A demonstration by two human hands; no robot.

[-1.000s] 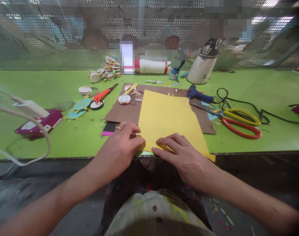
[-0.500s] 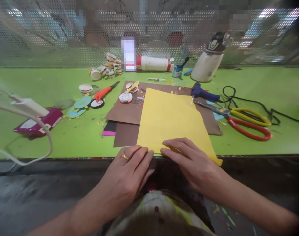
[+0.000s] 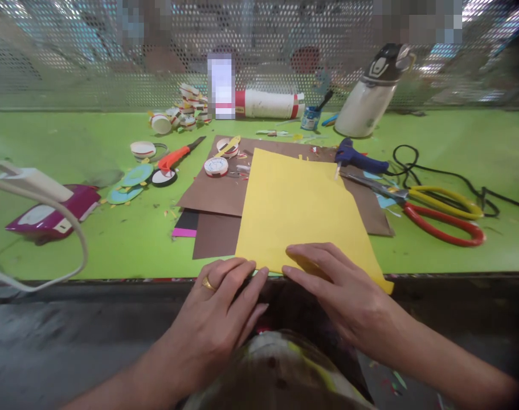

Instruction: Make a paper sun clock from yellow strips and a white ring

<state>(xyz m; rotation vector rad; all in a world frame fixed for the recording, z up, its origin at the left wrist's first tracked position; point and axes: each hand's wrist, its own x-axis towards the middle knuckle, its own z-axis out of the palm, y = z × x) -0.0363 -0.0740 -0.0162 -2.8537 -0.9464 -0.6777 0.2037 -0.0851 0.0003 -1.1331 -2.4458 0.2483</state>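
A yellow paper sheet (image 3: 299, 208) lies on brown card sheets (image 3: 219, 196) near the front edge of the green table (image 3: 92, 228). My right hand (image 3: 340, 290) rests flat on the sheet's near edge, fingers stretched out and pointing left. My left hand (image 3: 223, 310), with a gold ring, lies just off the table's front edge with its fingers extended, the fingertips touching the sheet's near left corner. Neither hand grips anything.
Large scissors with yellow and red handles (image 3: 438, 210) and a blue glue gun (image 3: 357, 161) with a black cord lie to the right. An orange utility knife (image 3: 178, 156), tape rolls (image 3: 216, 166), paper discs, a white bottle (image 3: 370, 99) and a magenta device (image 3: 49, 213) stand around.
My left hand has slid back from the brown card to the table's front edge at the yellow sheet's corner. The right hand has stayed on the sheet's near edge.
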